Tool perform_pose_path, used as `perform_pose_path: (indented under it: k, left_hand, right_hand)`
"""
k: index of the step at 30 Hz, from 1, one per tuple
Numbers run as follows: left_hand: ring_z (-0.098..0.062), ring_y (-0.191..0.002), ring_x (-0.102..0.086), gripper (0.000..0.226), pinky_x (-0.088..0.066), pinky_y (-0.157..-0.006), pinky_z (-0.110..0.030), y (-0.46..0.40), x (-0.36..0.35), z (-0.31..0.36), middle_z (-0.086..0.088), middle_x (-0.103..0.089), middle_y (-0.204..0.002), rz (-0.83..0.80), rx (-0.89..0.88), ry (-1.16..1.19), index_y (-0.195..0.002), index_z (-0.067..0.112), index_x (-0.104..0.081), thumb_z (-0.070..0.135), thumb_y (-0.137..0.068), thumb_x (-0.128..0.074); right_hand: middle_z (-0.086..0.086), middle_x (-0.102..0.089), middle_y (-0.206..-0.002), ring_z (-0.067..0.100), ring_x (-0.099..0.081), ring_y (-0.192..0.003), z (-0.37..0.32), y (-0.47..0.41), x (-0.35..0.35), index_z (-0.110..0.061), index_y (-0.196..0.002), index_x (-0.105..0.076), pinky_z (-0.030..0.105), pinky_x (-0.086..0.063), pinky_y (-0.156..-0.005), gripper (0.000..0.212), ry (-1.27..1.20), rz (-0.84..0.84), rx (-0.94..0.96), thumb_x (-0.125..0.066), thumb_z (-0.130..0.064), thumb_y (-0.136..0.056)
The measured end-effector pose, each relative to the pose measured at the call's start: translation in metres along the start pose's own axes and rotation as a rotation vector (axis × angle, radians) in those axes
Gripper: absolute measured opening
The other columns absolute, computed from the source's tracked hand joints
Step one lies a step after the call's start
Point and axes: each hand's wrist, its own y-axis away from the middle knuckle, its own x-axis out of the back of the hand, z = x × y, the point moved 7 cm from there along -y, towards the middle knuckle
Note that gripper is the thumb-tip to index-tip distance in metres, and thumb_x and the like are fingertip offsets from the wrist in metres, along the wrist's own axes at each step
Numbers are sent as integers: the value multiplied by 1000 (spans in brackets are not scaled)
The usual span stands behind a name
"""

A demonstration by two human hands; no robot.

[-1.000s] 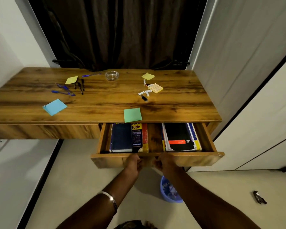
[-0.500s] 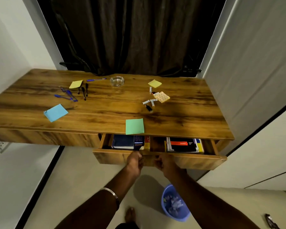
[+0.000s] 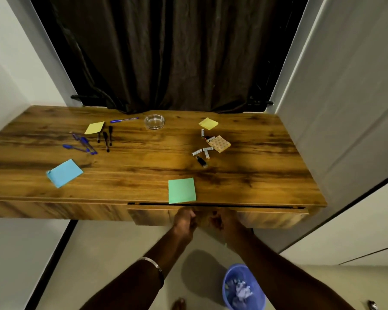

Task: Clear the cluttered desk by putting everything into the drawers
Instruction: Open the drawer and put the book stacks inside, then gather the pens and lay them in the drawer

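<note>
While the drawer [image 3: 217, 217] stands almost shut beneath the desk [image 3: 143, 166], its front edge is gripped by the curled fingers of the left hand [image 3: 184, 221] and right hand [image 3: 224, 222], the stiff wooden front judged heavy and best held centrally.

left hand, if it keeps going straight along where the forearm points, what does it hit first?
The left hand is already against the drawer front, so that panel comes first, right under the desk edge. Above that line lies the green sticky note, but it sits on top, probably out of the path.
</note>
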Motion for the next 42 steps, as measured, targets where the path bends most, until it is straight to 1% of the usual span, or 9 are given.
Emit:
perform_pose_path:
  k: [7,12,17,22,27,34,36,38,42]
  left_hand:
    - [-25,-78,-51,19,-46,-73,-35,-14,-8,12,-12,-52,-83,-18,-29,41,-77,9,-47,-2,-92,-40]
    - [-26,-80,-53,17,-48,-75,-36,-23,-10,15,-11,-52,-85,-55,-84,44,-83,8,-47,-3,-93,-40]
    - [-26,-84,-55,11,-48,-82,-39,-20,-7,13,-12,-53,-85,-76,-98,-76,-86,10,-49,2,-92,-44]
    - [-16,-69,-50,11,-43,-61,-24,-3,-3,27,-4,-49,-77,-66,-113,-346,-85,17,-46,12,-94,-43]
    - [-11,-59,-51,21,-36,-35,-10,15,10,51,-7,-59,-82,-7,-299,-483,-111,0,-58,10,-96,-48]
    - [-16,-69,-57,25,-40,-56,-23,43,53,90,-2,-63,-75,103,-459,-469,-72,22,-58,18,-96,-51]
    - [-22,-79,-62,22,-49,-70,-29,42,72,105,-4,-67,-83,158,-476,-479,-72,24,-59,23,-94,-55]
    - [-27,-93,-65,15,-52,-89,-38,36,89,120,-7,-71,-96,188,-498,-494,-75,24,-63,28,-89,-60]
    - [-28,-92,-67,11,-52,-93,-46,-7,125,152,-15,-72,-100,186,-476,-438,-77,19,-68,27,-84,-65]
  right_hand:
    - [20,-61,-101,24,-61,-73,-6,-32,-9,-2,-119,-49,21,-48,-38,28,10,2,-78,-51,-8,-91]
    - [26,-63,-102,30,-64,-74,-9,-36,-10,3,-114,-53,22,-47,-40,30,26,76,-31,-52,-4,-86]
    - [21,-64,-103,26,-65,-73,-10,-31,-12,-3,-122,-49,20,-47,-39,33,61,17,-41,-54,-17,-93]
    - [14,-67,-103,22,-68,-77,-21,-18,-17,-7,-112,-53,17,-47,-41,26,211,-69,144,-57,-26,-95]
    - [19,-66,-115,38,-64,-105,-30,-1,-33,-14,-92,-58,31,-55,-70,5,389,-152,380,-60,-11,-91]
    - [5,-68,-93,22,-66,-87,-55,41,-71,-24,-79,-59,22,-51,-69,10,701,-129,425,-56,-21,-88]
    - [-2,-63,-86,13,-60,-81,-59,44,-90,-24,-80,-59,16,-48,-66,10,718,-141,449,-59,-17,-87]
    - [1,-67,-99,18,-64,-93,-63,41,-109,-23,-74,-59,27,-54,-79,13,723,-138,464,-65,-18,-84]
    - [11,-71,-103,27,-69,-93,-75,41,-153,-14,-88,-63,30,-52,-69,6,740,-154,503,-59,-19,-89]
